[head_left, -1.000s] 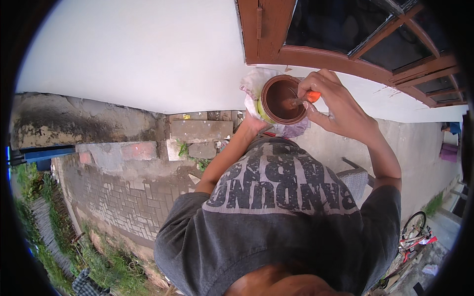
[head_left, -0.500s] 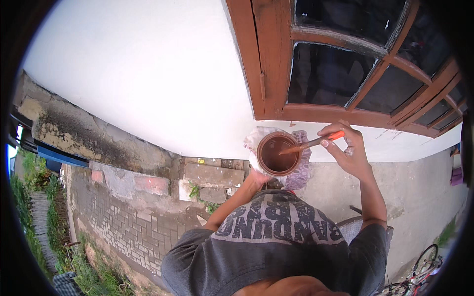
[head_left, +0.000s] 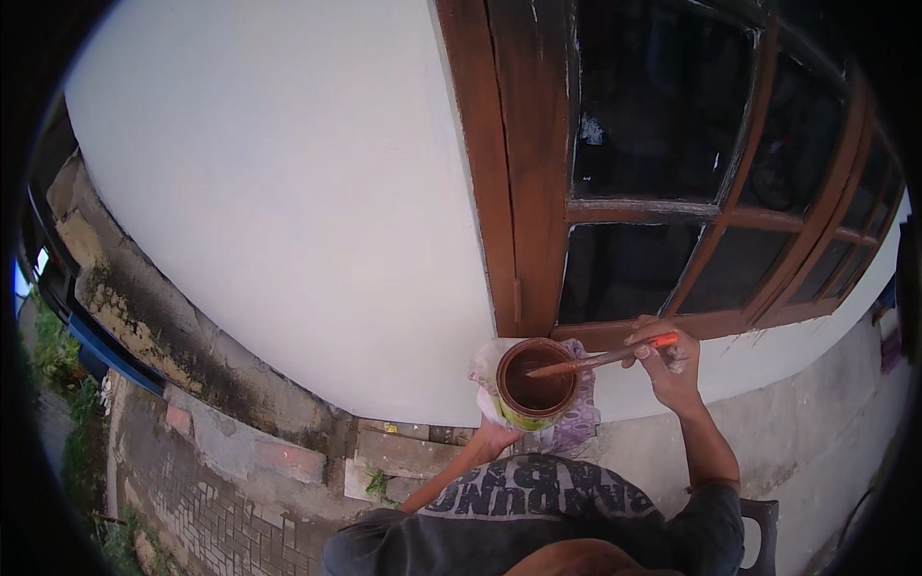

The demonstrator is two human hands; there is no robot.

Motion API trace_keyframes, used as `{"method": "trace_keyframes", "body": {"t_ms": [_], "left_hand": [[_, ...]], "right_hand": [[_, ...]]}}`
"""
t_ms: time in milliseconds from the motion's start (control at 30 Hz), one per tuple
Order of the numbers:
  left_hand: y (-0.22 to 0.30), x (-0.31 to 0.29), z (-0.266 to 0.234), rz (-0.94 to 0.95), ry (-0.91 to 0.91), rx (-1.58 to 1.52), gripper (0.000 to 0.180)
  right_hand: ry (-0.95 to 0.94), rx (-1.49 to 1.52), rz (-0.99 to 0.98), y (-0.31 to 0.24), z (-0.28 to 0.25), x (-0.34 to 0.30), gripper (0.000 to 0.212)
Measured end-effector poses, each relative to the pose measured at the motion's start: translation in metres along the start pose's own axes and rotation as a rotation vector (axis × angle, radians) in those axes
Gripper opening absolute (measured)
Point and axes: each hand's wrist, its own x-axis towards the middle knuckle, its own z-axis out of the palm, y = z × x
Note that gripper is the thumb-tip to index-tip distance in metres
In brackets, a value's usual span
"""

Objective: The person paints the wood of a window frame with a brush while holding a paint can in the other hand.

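Observation:
My left hand (head_left: 497, 437) holds up a round paint can (head_left: 534, 417) from its near side, partly hidden under it. Reddish-brown paint coats the inside of the can, and a patterned white and purple cloth (head_left: 579, 418) is bunched around its outside. Between the fingers of my right hand (head_left: 669, 372) is a paintbrush (head_left: 597, 362) with an orange handle end. Its paint-covered bristle end points left, over the can's opening. Just beyond both hands rises a brown wooden window frame (head_left: 629, 336) with dark glass panes.
A white wall (head_left: 288, 211) fills the left and runs below the window. Down at the left are a weathered ledge (head_left: 221, 336) and a paved path (head_left: 230, 490). A dark chair-like frame (head_left: 762, 528) stands by my right elbow.
The view has tilted upward, so the can, hands and window sit lower. The brush has drawn slightly leftward over the can. Both hands keep their hold.

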Motion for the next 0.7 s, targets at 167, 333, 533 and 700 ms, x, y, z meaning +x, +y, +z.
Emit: {"method": "trace_keyframes", "body": {"t_ms": [167, 333, 533, 700], "left_hand": [[0.005, -0.002, 0.004, -0.007, 0.001, -0.007, 0.047], [0.007, -0.015, 0.013, -0.014, 0.022, -0.048, 0.046], [-0.004, -0.016, 0.066, 0.230, 0.156, 0.480, 0.045], [-0.003, -0.007, 0.088, 0.041, -0.149, 0.008, 0.046]], "right_hand": [[0.093, 0.064, 0.002, -0.008, 0.003, 0.016, 0.012], [0.217, 0.039, 0.061, -0.011, 0.005, 0.027, 0.022], [0.338, 0.001, -0.103, -0.030, 0.001, 0.055, 0.028], [0.397, -0.104, -0.308, -0.061, -0.004, 0.107, 0.027]]}}
